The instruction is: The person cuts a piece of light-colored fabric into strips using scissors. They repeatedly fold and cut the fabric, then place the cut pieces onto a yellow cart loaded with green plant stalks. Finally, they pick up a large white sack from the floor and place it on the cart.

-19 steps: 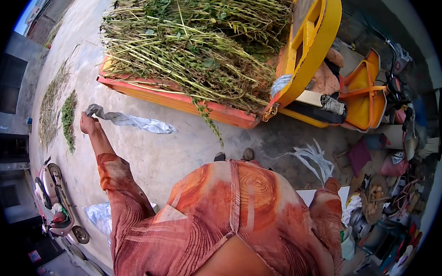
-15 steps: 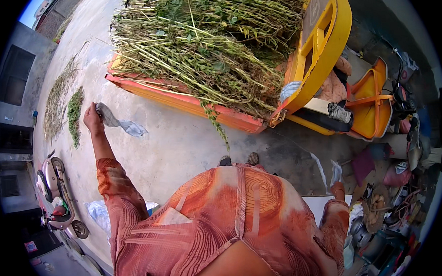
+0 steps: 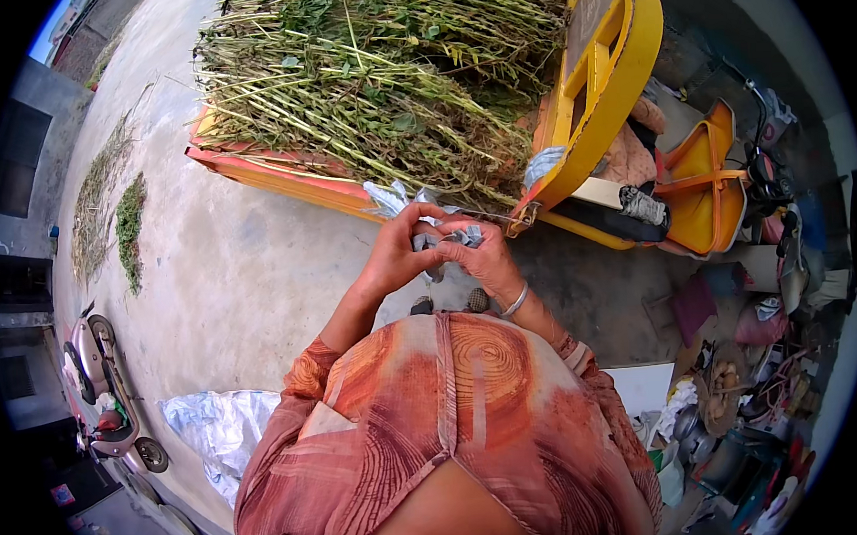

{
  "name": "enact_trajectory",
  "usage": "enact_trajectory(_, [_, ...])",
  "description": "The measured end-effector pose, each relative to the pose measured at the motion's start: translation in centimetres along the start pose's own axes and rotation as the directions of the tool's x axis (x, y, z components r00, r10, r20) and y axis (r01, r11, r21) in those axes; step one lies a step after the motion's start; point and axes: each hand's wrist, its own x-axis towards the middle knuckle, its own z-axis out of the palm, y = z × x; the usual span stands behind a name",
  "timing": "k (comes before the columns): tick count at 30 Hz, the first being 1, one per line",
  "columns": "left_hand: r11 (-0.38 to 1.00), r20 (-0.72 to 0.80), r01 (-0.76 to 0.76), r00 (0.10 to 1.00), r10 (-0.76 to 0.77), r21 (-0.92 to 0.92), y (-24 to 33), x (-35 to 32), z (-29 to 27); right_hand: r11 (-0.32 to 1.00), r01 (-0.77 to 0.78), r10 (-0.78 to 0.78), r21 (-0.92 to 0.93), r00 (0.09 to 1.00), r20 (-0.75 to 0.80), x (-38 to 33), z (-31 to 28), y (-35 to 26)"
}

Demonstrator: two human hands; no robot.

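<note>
My left hand (image 3: 397, 253) and my right hand (image 3: 486, 257) meet in front of my body, near the side of the cargo bed. Both have their fingers curled and pinch a crumpled pale grey-blue cloth (image 3: 385, 200). Part of it spreads out beyond the left hand, and bunched folds show between the fingers. Whether it is one piece or two I cannot tell. A bracelet (image 3: 515, 300) circles my right wrist. Just beyond my hands, cut green plant stalks (image 3: 364, 98) lie heaped in the orange-and-yellow cargo bed (image 3: 281, 180) of a vehicle.
A yellow metal frame (image 3: 621, 77) rises at the bed's end, beside a yellow seat (image 3: 707, 184). Mixed household clutter (image 3: 739, 378) lines the right side. On the left stand a scooter (image 3: 108, 377) and, nearer, a white plastic sheet (image 3: 220, 425). Loose stalks (image 3: 101, 205) lie on the concrete.
My hands have come together from far apart at either side. The grey cloth from the left and the pale strips from the right are now bunched at the middle.
</note>
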Motion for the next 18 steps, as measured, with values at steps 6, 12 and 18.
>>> enact_trajectory(6, [0.977, -0.008, 0.117, 0.993, -0.121, -0.178, -2.5, 0.0, 0.4, 0.976, 0.197, -0.211, -0.092, 0.962, -0.172, -0.7, -0.2, 0.6])
enact_trajectory(12, [0.531, 0.089, 0.318, 0.907, -0.412, -0.785, -3.2, 0.1, 2.8, 0.829, 0.484, -0.504, -0.28, 0.864, -0.002, 0.0, 0.5, -1.3])
enact_trajectory(18, [0.591, -0.318, 0.023, 0.825, -0.466, -0.806, -8.9, 3.1, -5.1, 0.885, 0.246, -0.07, -0.394, 0.91, 0.41, -3.7, -2.0, 0.0])
